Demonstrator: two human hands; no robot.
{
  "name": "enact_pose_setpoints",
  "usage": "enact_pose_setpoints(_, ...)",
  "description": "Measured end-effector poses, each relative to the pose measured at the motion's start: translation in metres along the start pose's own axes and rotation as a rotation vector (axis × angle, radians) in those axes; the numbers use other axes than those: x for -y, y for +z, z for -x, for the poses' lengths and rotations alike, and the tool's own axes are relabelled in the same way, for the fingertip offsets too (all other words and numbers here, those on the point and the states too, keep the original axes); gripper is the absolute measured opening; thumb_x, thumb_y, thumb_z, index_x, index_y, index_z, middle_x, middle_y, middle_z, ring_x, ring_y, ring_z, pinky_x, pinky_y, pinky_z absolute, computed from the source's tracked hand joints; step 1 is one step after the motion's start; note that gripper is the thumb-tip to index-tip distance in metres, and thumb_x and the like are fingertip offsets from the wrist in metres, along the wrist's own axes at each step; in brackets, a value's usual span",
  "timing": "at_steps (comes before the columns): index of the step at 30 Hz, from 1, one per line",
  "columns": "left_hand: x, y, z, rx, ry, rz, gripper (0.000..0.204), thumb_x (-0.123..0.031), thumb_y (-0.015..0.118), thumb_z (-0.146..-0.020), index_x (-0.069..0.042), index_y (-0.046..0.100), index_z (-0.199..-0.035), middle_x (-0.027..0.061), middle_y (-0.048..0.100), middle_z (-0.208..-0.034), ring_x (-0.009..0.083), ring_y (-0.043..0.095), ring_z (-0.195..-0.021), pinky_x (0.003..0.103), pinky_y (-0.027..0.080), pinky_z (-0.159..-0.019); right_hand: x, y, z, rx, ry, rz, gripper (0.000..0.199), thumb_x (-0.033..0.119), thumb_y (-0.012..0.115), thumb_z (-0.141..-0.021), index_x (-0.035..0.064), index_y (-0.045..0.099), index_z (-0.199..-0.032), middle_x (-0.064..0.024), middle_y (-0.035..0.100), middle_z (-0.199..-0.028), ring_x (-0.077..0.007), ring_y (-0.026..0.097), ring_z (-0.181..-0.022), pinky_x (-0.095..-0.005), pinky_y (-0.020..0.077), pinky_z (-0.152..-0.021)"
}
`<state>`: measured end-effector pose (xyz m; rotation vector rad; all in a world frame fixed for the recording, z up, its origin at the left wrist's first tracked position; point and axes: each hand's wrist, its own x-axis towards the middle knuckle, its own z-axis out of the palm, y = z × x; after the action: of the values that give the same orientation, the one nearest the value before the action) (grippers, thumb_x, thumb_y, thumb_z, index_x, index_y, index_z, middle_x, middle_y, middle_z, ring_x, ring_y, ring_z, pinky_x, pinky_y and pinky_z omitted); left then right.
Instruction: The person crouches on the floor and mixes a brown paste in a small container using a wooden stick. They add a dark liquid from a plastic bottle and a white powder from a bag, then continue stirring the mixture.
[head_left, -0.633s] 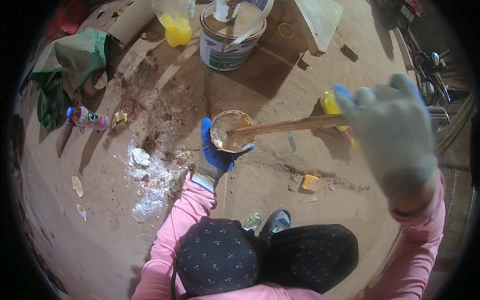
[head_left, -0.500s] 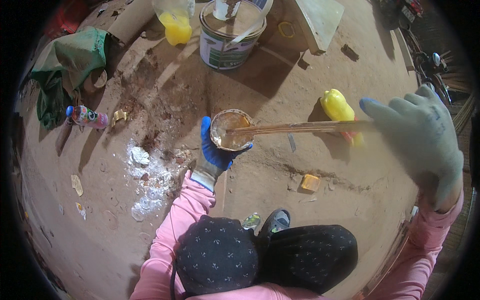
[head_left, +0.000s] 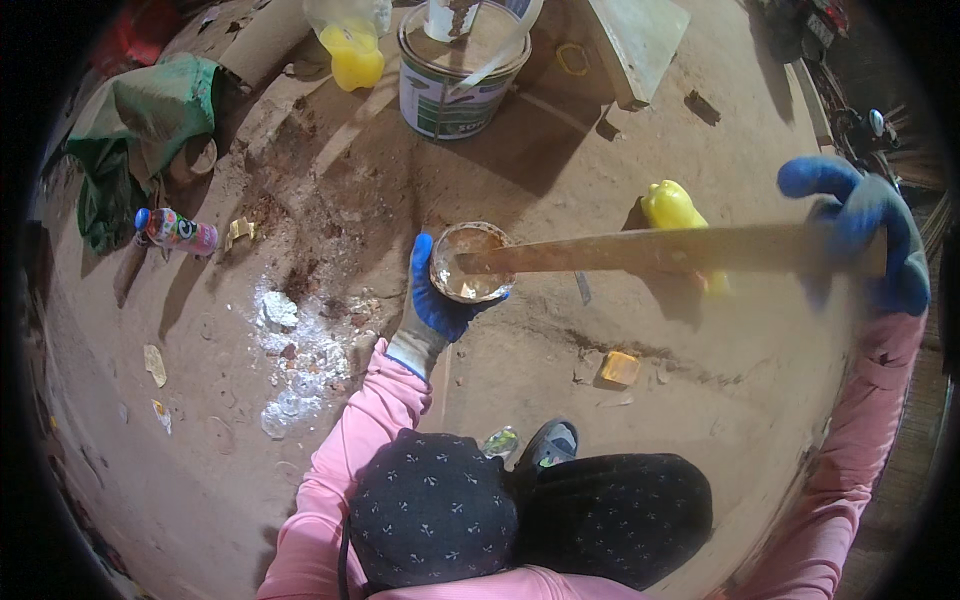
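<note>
Stirring step: left hand (head_left: pixel 432 305) clasps small round tin (head_left: pixel 470 262) mid dirt floor (head_left: pixel 300 470), right hand (head_left: pixel 862 240) clenched on long wooden stick (head_left: pixel 650 250) with tip in tin; next likely needs steady tin, circling stick.

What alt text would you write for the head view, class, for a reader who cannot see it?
A blue-gloved left hand steadies a small round container on a dusty reddish floor while the gloved right hand holds a long wooden stick with its tip in the container. A large paint can stands beyond.
</note>
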<state>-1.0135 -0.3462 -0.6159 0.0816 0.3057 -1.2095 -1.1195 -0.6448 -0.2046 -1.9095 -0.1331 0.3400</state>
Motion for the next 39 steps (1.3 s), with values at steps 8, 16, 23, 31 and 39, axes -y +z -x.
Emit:
enact_pose_setpoints(8, 0.010, 0.008, 0.001, 0.070, 0.014, -0.054, 0.084, -0.077, 0.048, -0.093, -0.015, 0.048, -0.150, 0.0173, 0.050, -0.151, 0.0409, 0.053, -0.134, 0.066, 0.045, -0.108, -0.099, 0.112, -0.066, -0.268, -0.035, 0.211, 0.044, 0.027, 0.082, -0.084, 0.0058, 0.070, -0.120, -0.0097, 0.067, -0.117, -0.0212, 0.067, -0.101, -0.0358, 0.0567, -0.084)
enact_pose_setpoints(16, 0.004, 0.007, 0.015, 0.034, -0.003, -0.017, 0.084, -0.076, 0.048, -0.094, -0.014, 0.049, -0.150, 0.0172, 0.055, -0.147, 0.0366, 0.056, -0.132, 0.065, 0.049, -0.104, -0.125, 0.171, -0.073, -0.290, 0.026, 0.230, 0.030, 0.011, 0.073, -0.089, 0.0036, 0.071, -0.118, -0.0105, 0.073, -0.103, -0.0213, 0.071, -0.090, -0.0337, 0.0569, -0.080)
enact_pose_setpoints(23, 0.007, 0.012, 0.017, -0.070, 0.053, -0.068, 0.089, -0.079, 0.049, -0.091, -0.012, 0.049, -0.149, 0.0175, 0.055, -0.147, 0.0379, 0.057, -0.131, 0.063, 0.047, -0.107, -0.120, 0.185, -0.065, -0.270, 0.002, 0.183, 0.029, 0.008, 0.071, -0.090, 0.0015, 0.071, -0.118, -0.0134, 0.074, -0.103, -0.0201, 0.072, -0.088, -0.0315, 0.0581, -0.077)
enact_pose_setpoints(31, 0.013, 0.009, 0.016, 0.040, 0.030, -0.085, 0.087, -0.077, 0.048, -0.093, -0.009, 0.049, -0.148, 0.0187, 0.054, -0.147, 0.0376, 0.056, -0.132, 0.060, 0.046, -0.110, -0.122, 0.185, -0.077, -0.384, -0.139, 0.326, 0.026, 0.003, 0.068, -0.088, -0.0025, 0.070, -0.113, -0.0137, 0.073, -0.102, -0.0178, 0.071, -0.083, -0.0290, 0.0576, -0.075)
enact_pose_setpoints(39, 0.014, 0.006, 0.016, 0.077, 0.014, -0.026, 0.083, -0.073, 0.050, -0.095, -0.008, 0.050, -0.147, 0.0177, 0.056, -0.146, 0.0354, 0.056, -0.132, 0.056, 0.047, -0.111, -0.117, 0.182, -0.071, -0.261, -0.031, 0.235, 0.025, 0.004, 0.069, -0.088, -0.0033, 0.070, -0.112, -0.0107, 0.073, -0.094, -0.0161, 0.070, -0.076, -0.0277, 0.0566, -0.069)
